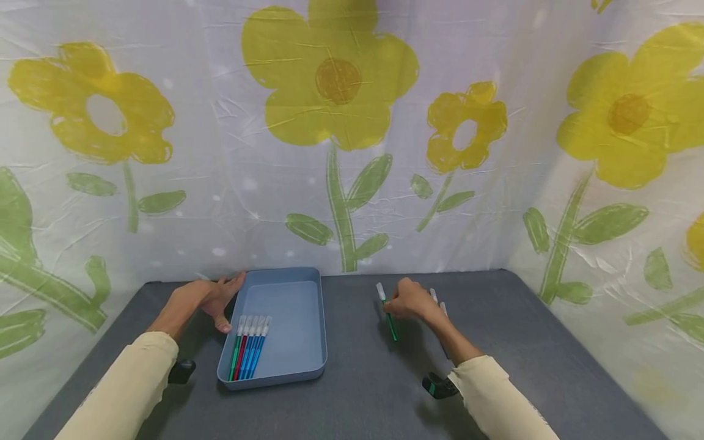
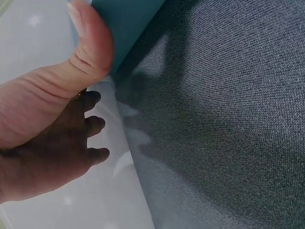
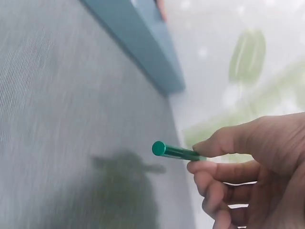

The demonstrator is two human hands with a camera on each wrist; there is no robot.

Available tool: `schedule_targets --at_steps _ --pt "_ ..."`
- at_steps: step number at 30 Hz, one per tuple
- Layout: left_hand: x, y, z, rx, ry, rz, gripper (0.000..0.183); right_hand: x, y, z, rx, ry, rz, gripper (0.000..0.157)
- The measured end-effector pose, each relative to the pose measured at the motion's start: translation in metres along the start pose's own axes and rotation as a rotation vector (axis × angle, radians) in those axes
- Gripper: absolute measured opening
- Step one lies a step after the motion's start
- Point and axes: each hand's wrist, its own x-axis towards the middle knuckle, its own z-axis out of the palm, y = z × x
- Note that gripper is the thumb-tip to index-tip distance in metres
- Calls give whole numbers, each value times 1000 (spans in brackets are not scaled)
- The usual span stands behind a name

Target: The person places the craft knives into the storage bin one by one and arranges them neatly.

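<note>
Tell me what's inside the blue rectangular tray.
In the tray, one slim green pen, one slim red pen and several slim blue pens, all white-capped, lie side by side at the near left. The area beneath them is covered and cannot be seen.

The left hand (image 1: 211, 299) rests against the tray (image 1: 294, 327), at its ten o'clock. Inside, toward seven, lie five pens (image 1: 250, 349): green, red, three blue. At the tray's three o'clock, I see the right hand (image 1: 409, 299) pinching a green pen (image 1: 392, 328) over the table (image 1: 363, 391); a flowered curtain (image 1: 264, 208) hangs at twelve.
</note>
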Motion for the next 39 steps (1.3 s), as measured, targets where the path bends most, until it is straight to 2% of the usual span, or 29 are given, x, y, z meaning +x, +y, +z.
schedule_targets --at_steps 3,8,15,19,22,23,25,27,29,30,32,34,39 --pt "-1 0 0 -2 -7 -2 149 1 -24 5 -2 -17 -53 32" --pt "-2 0 1 -18 -4 -7 150 5 -61 20 1 -62 -120 29" --pt "-2 0 2 -19 4 -22 151 7 -107 52 29 -140 -151 54" --pt "-2 0 2 -22 -4 -17 151 9 -127 74 14 -152 -141 59" --pt "-1 -1 1 -16 -11 -14 151 20 -135 94 -26 -152 -122 60" --pt "0 -1 1 -15 -14 -14 151 35 -126 111 -60 -120 -138 60" --pt "0 -1 0 -10 -16 -13 151 48 -123 129 -84 -106 -136 59" --pt "0 -1 0 -15 -18 -11 151 70 -114 154 -126 -70 -143 56" --pt "0 0 -1 -24 -17 -9 151 80 -110 170 -146 -55 -141 53" --pt "0 0 -1 -24 -16 -7 150 74 -120 166 -143 -81 -119 51" --pt "1 0 -1 -28 -17 -7 149 68 -128 168 -141 -77 -111 49" --pt "1 0 -1 -23 -18 -8 148 49 -145 157 -120 -101 -86 48" --pt "3 0 0 -31 -28 -8 150 19 -169 149 -145 -90 -52 47"
